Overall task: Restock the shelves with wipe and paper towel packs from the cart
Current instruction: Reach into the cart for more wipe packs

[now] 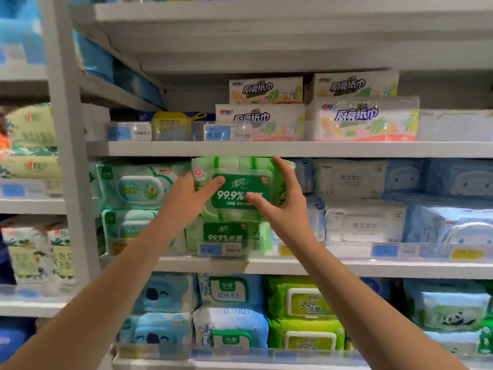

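Note:
A green wipe pack (pixel 240 180) with a "99.9%" label sits on top of a matching green pack (pixel 226 233) on the middle shelf (pixel 346 267). My left hand (pixel 190 198) holds the top pack at its left side, thumb across the front label. At the pack's right side is my right hand (pixel 282 198), fingers over the top right corner and thumb on the front. The pack's top edge is just under the shelf above (pixel 320 149). Both forearms reach up from the bottom of the view.
Kitchen paper towel packs (pixel 365 118) stand on the shelf above. Pale green wipe packs (pixel 133 185) lie left of the held pack, white ones (pixel 352 180) and blue ones (pixel 453 180) right. More wipe packs (pixel 301 300) fill the lower shelf. A white upright post (pixel 69 156) stands left.

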